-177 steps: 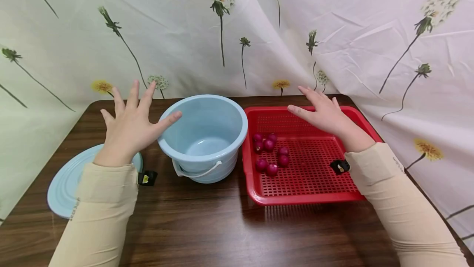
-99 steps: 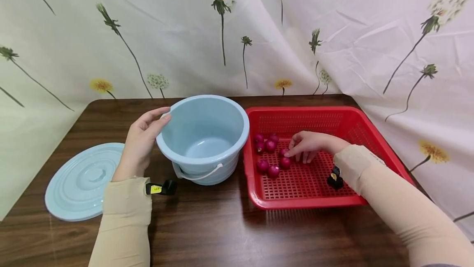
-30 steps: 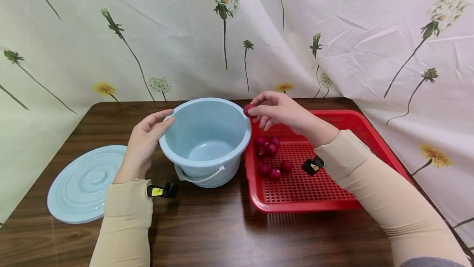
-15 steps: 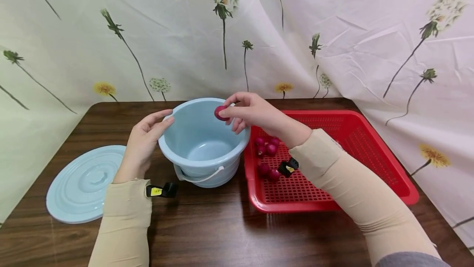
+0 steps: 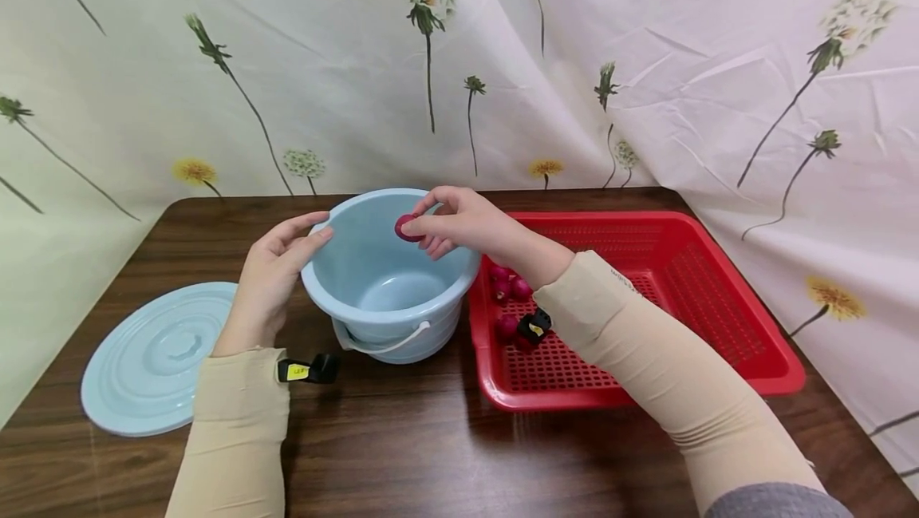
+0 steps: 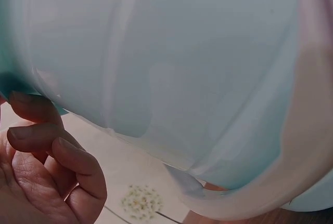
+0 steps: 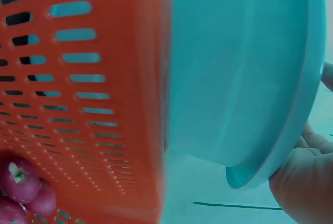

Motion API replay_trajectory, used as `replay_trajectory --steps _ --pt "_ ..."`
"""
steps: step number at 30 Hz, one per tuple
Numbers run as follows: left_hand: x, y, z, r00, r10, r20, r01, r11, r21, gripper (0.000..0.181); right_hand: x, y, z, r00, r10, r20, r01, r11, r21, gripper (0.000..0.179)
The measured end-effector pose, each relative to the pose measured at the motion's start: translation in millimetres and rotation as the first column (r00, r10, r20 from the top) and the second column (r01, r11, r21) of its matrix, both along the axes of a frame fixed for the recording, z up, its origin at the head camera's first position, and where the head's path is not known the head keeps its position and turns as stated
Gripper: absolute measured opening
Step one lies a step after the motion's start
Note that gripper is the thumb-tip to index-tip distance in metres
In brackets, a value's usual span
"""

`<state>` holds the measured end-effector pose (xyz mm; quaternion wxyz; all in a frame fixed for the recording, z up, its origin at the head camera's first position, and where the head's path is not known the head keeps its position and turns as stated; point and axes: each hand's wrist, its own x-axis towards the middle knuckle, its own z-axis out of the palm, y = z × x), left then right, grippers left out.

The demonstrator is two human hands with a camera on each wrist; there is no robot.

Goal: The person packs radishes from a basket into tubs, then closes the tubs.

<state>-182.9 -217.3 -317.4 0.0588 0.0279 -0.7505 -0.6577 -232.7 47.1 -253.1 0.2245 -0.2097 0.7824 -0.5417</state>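
Observation:
In the head view my left hand (image 5: 271, 282) grips the left rim of a light blue bucket (image 5: 391, 334), thumb over the edge. Its curled fingers (image 6: 78, 167) show beside the bucket wall in the left wrist view. My right hand (image 5: 467, 227) pinches a small purple-red radish (image 5: 405, 228) between thumb and fingers, over the bucket's mouth. No radish shows on the visible part of the bucket's floor. More radishes (image 5: 520, 288) lie at the left of a red perforated basket (image 5: 639, 400), some hidden by the right wrist camera. A radish (image 7: 21, 181) with a pale stub shows in the right wrist view.
A light blue round lid (image 5: 143, 374) lies on the wooden table (image 5: 402, 446), left of the bucket. The bucket's pale handle (image 5: 388, 346) hangs down in front. The basket stands close by the bucket's right side. A flower-printed cloth (image 5: 323, 79) hangs behind the table.
From raised and spread, my left hand came to the bucket's rim and stayed. My right hand reached into the basket, took a radish and carried it left over the bucket.

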Motion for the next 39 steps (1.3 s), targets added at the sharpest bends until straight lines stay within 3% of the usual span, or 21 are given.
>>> replay_trajectory --steps 10,26,39 --pt "1.5 -3.3 -1.7 1.000 -0.001 0.012 0.001 0.999 0.039 0.048 0.6 -1.7 -3.4 0.999 -0.031 -0.035 0.032 0.998 0.051 0.020" --pt "1.7 -1.8 -1.9 1.000 0.005 0.011 -0.005 1.000 0.011 0.052 4.9 9.3 0.3 0.999 0.045 0.023 -0.042 0.990 -0.136 0.017" --pt "1.3 -0.3 -0.7 1.000 0.001 0.010 -0.001 1.000 0.023 0.051 9.4 45.9 3.9 0.999 0.041 0.032 -0.038 0.995 -0.087 0.018"
